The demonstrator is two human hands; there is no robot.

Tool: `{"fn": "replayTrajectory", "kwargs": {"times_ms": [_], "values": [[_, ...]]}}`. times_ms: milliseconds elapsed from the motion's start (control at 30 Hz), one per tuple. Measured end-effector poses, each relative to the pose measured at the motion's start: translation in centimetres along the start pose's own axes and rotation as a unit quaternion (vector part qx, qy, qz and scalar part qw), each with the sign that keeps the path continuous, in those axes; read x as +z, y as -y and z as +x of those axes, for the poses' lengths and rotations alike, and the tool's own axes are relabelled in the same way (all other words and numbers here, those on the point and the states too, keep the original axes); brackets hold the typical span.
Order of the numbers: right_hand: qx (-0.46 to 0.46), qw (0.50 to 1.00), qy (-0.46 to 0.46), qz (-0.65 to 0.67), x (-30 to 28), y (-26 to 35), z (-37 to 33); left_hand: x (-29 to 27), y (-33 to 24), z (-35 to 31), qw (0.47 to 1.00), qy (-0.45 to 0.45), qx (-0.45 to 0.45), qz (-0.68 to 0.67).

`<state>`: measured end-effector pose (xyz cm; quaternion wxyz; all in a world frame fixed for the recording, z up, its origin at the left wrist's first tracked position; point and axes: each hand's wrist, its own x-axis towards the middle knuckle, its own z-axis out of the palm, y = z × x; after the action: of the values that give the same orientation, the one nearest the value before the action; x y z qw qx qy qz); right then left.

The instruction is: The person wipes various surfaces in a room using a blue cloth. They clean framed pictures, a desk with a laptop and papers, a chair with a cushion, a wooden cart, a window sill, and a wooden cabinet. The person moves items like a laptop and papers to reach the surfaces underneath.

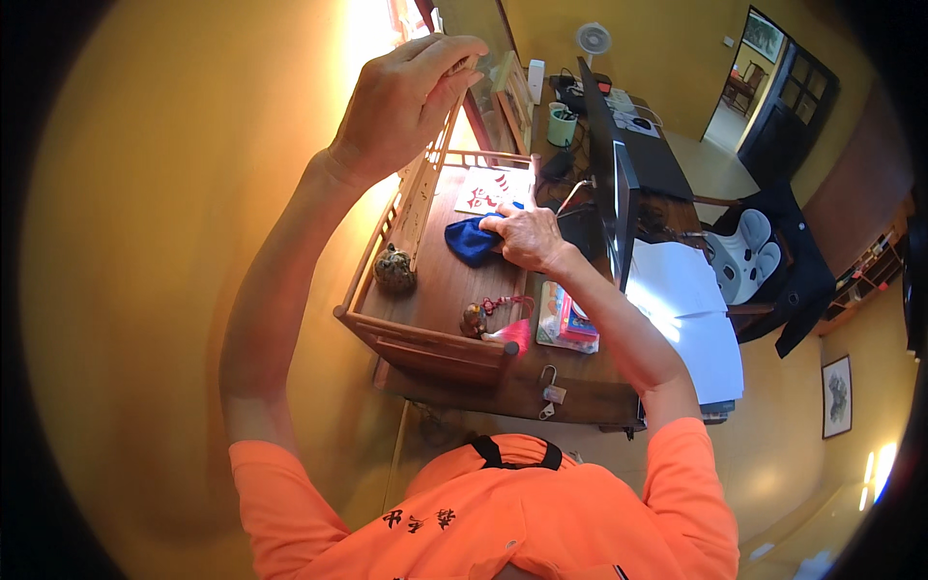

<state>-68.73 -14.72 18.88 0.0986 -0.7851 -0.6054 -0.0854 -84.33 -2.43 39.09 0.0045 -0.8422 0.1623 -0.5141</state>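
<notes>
My left hand (411, 101) is raised high on the left, fingers closed around the top of a narrow light-wood panel (422, 208). The panel stands tilted, its lower end near a round, brown-green ornament (394, 270) on a small railed wooden stand (435, 280). My right hand (530, 239) is closed on a dark blue cloth (470, 242), pressed against the stand's top. Just beyond the cloth lies a white card (488, 189) with red brushwork. Nearer me are a brown bead ornament (474, 320) and a pink tassel (514, 334).
Right of the stand, a monitor (611, 159) rises from the desk. Small colourful boxes (570, 319), a padlock (553, 393) and white papers (681, 309) lie nearby. A green pen cup (562, 126) stands farther back. The yellow wall (174, 242) is close on the left.
</notes>
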Motion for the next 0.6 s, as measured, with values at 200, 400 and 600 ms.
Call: {"fn": "replayTrajectory", "kwargs": {"times_ms": [200,400,600], "values": [[-0.033,0.998,-0.038,-0.046,-3.5,3.7,3.0,-1.4,-0.2,-0.5,1.0,0.0,-0.003,0.017],[-0.064,0.994,0.065,-0.057,-0.8,4.7,2.5,-1.1,-0.6,-0.9,1.0,0.001,-0.002,0.004],[-0.053,0.995,-0.033,-0.073,-4.7,3.6,-0.1,0.5,-1.1,-0.1,0.999,-0.011,0.04,-0.033]]}}
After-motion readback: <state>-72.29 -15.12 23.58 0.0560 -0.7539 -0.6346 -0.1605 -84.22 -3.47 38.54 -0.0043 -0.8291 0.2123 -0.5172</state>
